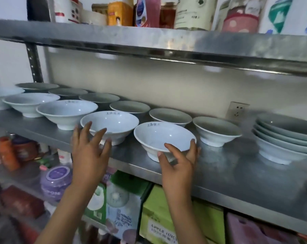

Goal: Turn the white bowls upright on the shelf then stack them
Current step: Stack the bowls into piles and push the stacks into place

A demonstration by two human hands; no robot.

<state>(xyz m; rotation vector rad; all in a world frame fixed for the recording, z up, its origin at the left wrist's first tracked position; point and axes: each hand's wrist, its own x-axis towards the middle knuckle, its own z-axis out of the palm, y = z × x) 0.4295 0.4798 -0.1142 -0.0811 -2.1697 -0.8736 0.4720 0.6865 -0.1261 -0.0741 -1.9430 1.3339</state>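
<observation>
Several white bowls stand upright in two rows on the steel shelf [237, 173]. My right hand [177, 166] grips the near rim of one front bowl [159, 136], thumb inside and fingers round its outer side; the bowl tilts slightly toward me. My left hand [89, 148] is open, its spread fingers touching the outside of the neighbouring front bowl [112, 122]. A stack of several white bowls [286, 138] stands at the right of the shelf. One single bowl [216, 129] sits between the gripped bowl and the stack.
Another steel shelf [149, 41] hangs close above, loaded with bottles and packets. Below the bowl shelf are boxes [159, 217], a purple jar [55, 180] and bottles. A wall socket [238, 110] is behind the stack. Bare shelf surface lies in front of the stack.
</observation>
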